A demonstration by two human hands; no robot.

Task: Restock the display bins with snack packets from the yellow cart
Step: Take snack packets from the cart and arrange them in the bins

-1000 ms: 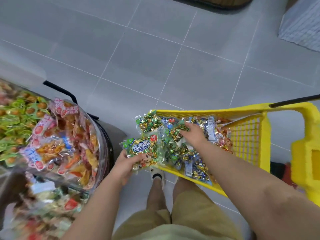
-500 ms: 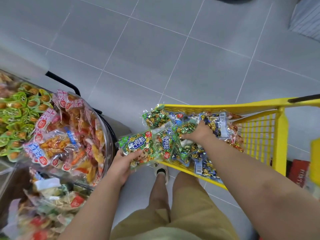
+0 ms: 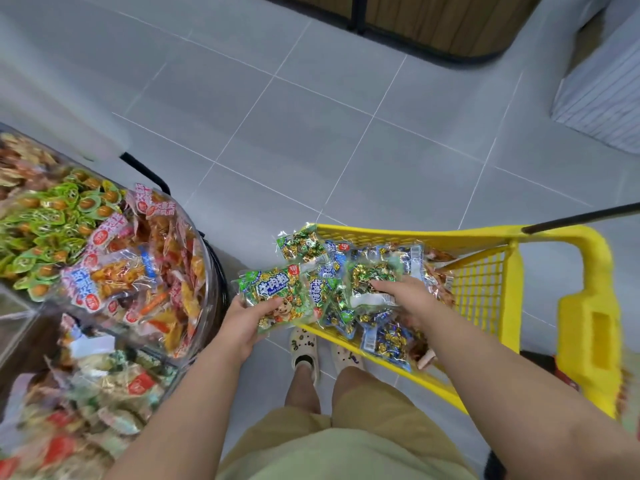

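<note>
- Head view, grey tiled floor (image 3: 311,133) fills everything beyond both hands.
- Display bins (image 3: 207,271): left of the left hand, clear curved wall, just beside that wrist. Upper bin is heaped with orange-red packets (image 3: 138,271), with small green packets (image 3: 52,216) further left. A lower bin (image 3: 104,393) sits under the left forearm side, too blurred to read.
- Yellow cart (image 3: 585,327): under and right of the right hand. Black handle bar (image 3: 581,216) is far right. Near corner of the basket sits between the two hands.
- Snack packets (image 3: 384,341): a loose pile of blue and green ones in the cart's near end, all round the right hand. None of this type visible in the bins.
- Left hand (image 3: 242,323): grips the green beef-cube packet (image 3: 277,296), thumb on the front, fingers beneath. The packet hangs over the cart's near rim, touching the pile.
- Right hand (image 3: 405,296): down in the pile, pinching a gold-foil packet (image 3: 370,282), fingers on top, its white edge tucked under them.
- Step, my read: gathering a handful before moving to a bin. Restock looks early, the cart is well stocked.
- Doing it well:
  - Film is slick. Grip by the sealed edge or fully round, not on the flat face.
  - Stack the right hand's packet onto the left hand's and clamp both with the thumb.
  - Lift straight up clear of the pile so neighbours don't drag over the rim onto the floor.
  - Upper bin is already heaped at the wall. Set down inward of it, not at the edge.
  - Confirm which bin takes this product first. I can't tell from here.
</note>
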